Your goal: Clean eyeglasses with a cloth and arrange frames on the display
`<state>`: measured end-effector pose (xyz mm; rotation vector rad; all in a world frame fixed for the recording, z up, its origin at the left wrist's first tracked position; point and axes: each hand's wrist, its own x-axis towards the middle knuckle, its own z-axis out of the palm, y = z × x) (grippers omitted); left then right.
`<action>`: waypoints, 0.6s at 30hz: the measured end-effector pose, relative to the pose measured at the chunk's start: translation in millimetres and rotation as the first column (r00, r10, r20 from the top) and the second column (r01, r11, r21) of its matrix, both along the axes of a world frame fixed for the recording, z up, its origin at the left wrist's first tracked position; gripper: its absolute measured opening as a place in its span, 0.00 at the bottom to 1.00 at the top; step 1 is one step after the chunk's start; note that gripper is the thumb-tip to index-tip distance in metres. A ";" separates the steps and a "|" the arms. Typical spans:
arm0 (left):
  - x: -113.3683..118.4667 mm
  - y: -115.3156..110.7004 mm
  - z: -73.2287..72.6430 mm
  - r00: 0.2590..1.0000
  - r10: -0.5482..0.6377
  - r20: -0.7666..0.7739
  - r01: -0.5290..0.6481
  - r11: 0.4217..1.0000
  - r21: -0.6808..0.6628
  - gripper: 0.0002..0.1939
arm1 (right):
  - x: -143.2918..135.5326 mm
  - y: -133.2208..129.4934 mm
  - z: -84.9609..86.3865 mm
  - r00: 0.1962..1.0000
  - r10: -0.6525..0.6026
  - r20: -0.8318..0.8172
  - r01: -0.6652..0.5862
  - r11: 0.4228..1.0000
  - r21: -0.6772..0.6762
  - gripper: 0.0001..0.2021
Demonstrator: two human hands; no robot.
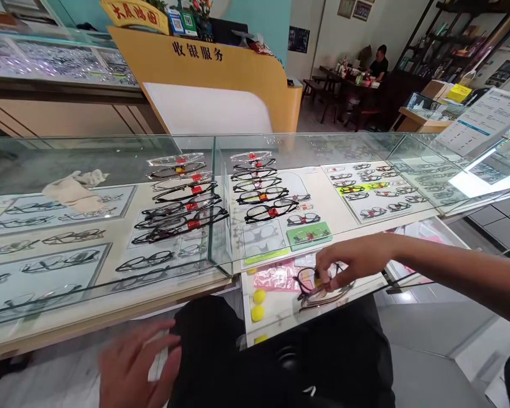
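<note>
Solid green on the tray (309, 236), dark on the glasses (302, 285) below it, pink on the bag (272, 277) lower left, yellow on 2 discs (257, 313) farther that way, orange-yellow with black characters on the counter (238, 71) well above.

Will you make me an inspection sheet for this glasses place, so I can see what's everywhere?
Surface: glass display case, with an open drawer below.
Job's things: dark-framed eyeglasses in the drawer; more rows in the case, some with red labels.
Clutter: yellow discs and a pink packet in the drawer; crumpled cloth at the left.
Hands: right hand at the drawer's eyeglasses, grip unclear; left hand open, blurred.
Cables: nothing seen.
Surroundings: yellow-fronted counter; seated person far back.
</note>
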<state>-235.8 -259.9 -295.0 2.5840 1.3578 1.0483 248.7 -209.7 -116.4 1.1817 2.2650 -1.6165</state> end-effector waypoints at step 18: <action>149.8 147.5 92.7 0.759 -0.280 -0.588 0.376 0.925 0.046 0.03 | 46.4 122.8 -207.6 0.800 -0.594 -0.080 0.171 0.098 0.980 0.11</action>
